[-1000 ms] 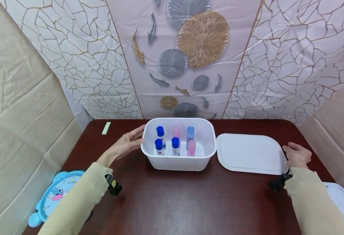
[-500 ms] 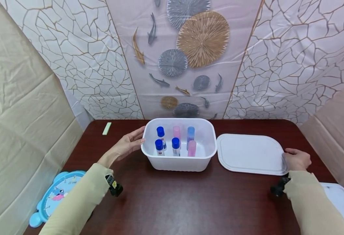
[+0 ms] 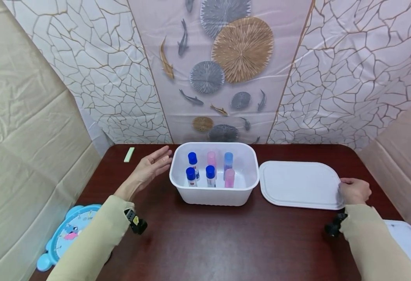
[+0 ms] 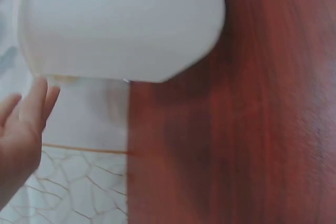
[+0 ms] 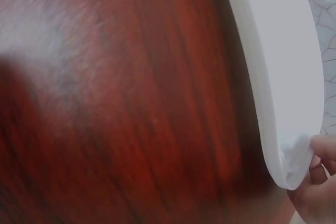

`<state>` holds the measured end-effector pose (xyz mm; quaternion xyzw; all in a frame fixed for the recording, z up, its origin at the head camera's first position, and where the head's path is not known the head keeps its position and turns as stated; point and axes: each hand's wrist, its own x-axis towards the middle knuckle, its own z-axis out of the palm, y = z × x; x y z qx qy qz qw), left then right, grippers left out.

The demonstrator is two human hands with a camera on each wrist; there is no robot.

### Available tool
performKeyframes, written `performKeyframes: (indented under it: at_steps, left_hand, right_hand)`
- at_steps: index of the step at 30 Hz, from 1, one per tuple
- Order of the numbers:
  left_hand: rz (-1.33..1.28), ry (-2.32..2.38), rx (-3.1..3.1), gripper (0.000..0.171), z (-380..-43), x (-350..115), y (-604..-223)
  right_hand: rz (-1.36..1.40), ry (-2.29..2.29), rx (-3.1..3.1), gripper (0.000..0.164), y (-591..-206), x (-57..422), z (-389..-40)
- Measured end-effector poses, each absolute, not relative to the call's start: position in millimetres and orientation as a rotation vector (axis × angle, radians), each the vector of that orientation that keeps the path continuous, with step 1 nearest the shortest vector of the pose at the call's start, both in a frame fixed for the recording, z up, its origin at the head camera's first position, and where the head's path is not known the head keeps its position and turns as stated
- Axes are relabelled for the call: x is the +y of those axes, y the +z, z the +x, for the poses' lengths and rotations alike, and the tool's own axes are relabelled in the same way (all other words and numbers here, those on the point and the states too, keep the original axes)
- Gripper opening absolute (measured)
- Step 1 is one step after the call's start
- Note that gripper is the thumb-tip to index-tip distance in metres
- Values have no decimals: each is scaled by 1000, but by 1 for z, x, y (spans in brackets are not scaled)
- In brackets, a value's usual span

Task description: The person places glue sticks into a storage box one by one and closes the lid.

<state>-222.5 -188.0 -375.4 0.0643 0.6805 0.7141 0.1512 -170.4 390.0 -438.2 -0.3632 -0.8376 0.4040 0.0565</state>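
Observation:
A white plastic tub stands on the dark wood table, holding several upright small capped tubes that look like glue sticks. Some have dark blue caps; others are pink or light blue. My left hand is beside the tub's left end, fingers extended and spread, fingertips just off the rim. In the left wrist view the tub's outer wall lies above those fingers. My right hand pinches the right end of a flat white lid, thumb and fingers at its edge.
A light blue animal-shaped clock lies at the left, partly behind my left sleeve. A pale green strip is at the back left. Another white flat piece shows at the right edge beside my right sleeve. Patterned cloth hangs behind the table.
My left hand has let go of the tub's left rim and drawn slightly away, its fingers straightening. My right hand has closed on the lid's right end. The tub and lid stay put.

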Motion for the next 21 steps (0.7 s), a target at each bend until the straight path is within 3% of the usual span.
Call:
performKeyframes:
  at_steps: [8,16,21]
  left_hand:
    - [23,2264,2086,52,-203,-162,-342]
    - [305,2180,1964,46,-156,-94,-318]
    - [411,2089,1818,47,-145,-62,-321]
  right_hand:
    - [-1019,1187,-2521,38,-432,392,-174]
    - [-912,1162,-2527,39,-404,402,-179]
    - [-875,1309,-2419,21,-380,408,-183]
